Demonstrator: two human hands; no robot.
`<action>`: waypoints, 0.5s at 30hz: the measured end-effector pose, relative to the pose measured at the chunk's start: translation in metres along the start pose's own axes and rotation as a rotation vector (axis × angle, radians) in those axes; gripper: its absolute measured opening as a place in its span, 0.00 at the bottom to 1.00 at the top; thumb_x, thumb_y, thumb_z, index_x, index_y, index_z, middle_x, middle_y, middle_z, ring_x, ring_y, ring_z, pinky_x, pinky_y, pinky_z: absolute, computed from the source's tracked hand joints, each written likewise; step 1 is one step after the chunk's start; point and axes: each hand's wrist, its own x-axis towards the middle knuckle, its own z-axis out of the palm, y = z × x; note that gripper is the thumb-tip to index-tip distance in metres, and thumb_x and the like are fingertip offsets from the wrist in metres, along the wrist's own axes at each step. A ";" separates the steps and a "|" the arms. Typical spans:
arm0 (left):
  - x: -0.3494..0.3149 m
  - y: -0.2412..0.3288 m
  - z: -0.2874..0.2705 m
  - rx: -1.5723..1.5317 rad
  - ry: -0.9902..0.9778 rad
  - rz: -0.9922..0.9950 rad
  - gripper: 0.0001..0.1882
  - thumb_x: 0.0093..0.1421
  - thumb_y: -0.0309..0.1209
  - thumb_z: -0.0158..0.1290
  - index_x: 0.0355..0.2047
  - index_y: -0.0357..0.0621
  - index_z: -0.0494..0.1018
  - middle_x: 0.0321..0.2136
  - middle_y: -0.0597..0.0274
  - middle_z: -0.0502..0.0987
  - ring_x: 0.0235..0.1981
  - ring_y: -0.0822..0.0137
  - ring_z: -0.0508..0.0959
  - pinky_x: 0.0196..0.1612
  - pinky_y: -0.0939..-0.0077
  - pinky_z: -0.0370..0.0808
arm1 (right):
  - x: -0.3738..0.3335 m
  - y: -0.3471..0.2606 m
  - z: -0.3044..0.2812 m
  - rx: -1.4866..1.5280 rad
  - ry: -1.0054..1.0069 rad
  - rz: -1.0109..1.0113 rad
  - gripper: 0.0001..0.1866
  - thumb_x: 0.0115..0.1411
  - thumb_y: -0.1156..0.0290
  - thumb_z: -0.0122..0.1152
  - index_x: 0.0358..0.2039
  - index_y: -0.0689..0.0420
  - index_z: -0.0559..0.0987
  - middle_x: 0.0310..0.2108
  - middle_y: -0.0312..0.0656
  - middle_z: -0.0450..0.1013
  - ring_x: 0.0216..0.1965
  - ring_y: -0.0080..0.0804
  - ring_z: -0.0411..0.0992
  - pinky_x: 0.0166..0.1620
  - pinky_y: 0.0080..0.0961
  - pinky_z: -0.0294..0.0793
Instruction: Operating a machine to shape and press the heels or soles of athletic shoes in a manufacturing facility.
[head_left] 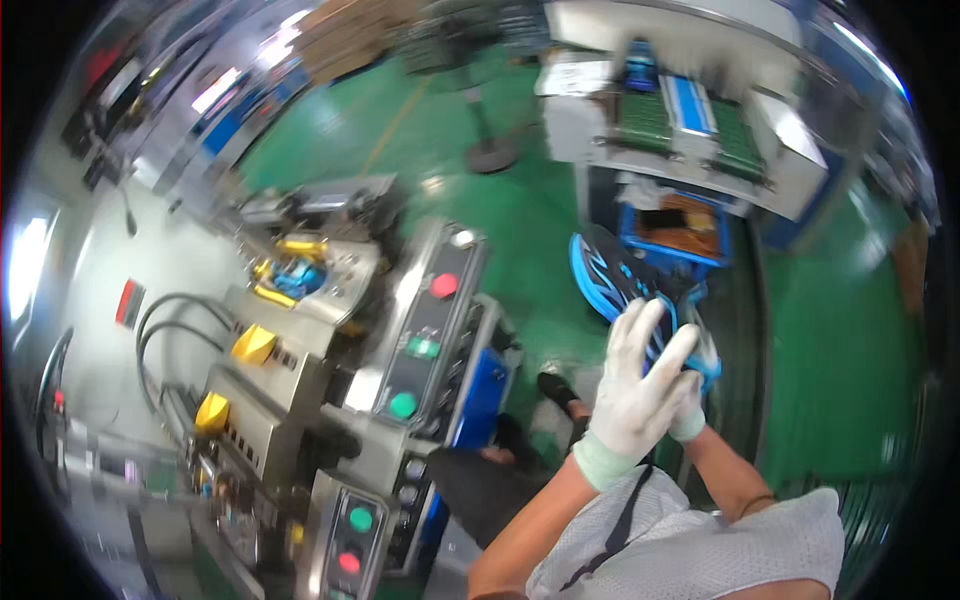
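Black-blue shoe against left hand, extending ahead

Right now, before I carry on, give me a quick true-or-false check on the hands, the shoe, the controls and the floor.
1. The left hand and right hand both wear white gloves. True.
2. The shoe is plain red. False: it is dark with bright blue.
3. On the longer control panel, the red button sits higher in the picture than the round green button. True.
4. The hands are well away from the shoe. False: both are at it, the right partly hidden behind the left.
5. The floor is grey. False: it is green.
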 end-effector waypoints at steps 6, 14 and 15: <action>-0.089 -0.018 -0.009 0.110 -0.181 -0.253 0.23 0.59 0.21 0.62 0.56 0.36 0.75 0.62 0.42 0.71 0.64 0.39 0.71 0.66 0.52 0.70 | 0.143 -0.015 -0.088 0.619 0.528 -0.232 0.27 0.65 0.68 0.67 0.63 0.59 0.71 0.56 0.38 0.72 0.56 0.29 0.71 0.63 0.30 0.68; -0.225 -0.008 -0.066 0.234 -0.007 -1.059 0.19 0.71 0.28 0.55 0.60 0.35 0.73 0.59 0.48 0.76 0.61 0.52 0.74 0.66 0.62 0.69 | 0.412 0.082 -0.266 -0.269 0.646 -0.141 0.39 0.57 0.47 0.76 0.63 0.55 0.76 0.52 0.44 0.79 0.54 0.33 0.76 0.59 0.30 0.73; -0.237 -0.011 -0.071 0.249 -0.009 -1.087 0.20 0.71 0.29 0.55 0.61 0.35 0.72 0.59 0.48 0.76 0.61 0.53 0.74 0.67 0.62 0.68 | 0.440 0.089 -0.283 -0.375 0.649 -0.020 0.42 0.54 0.40 0.75 0.63 0.54 0.76 0.49 0.45 0.80 0.50 0.34 0.78 0.56 0.29 0.75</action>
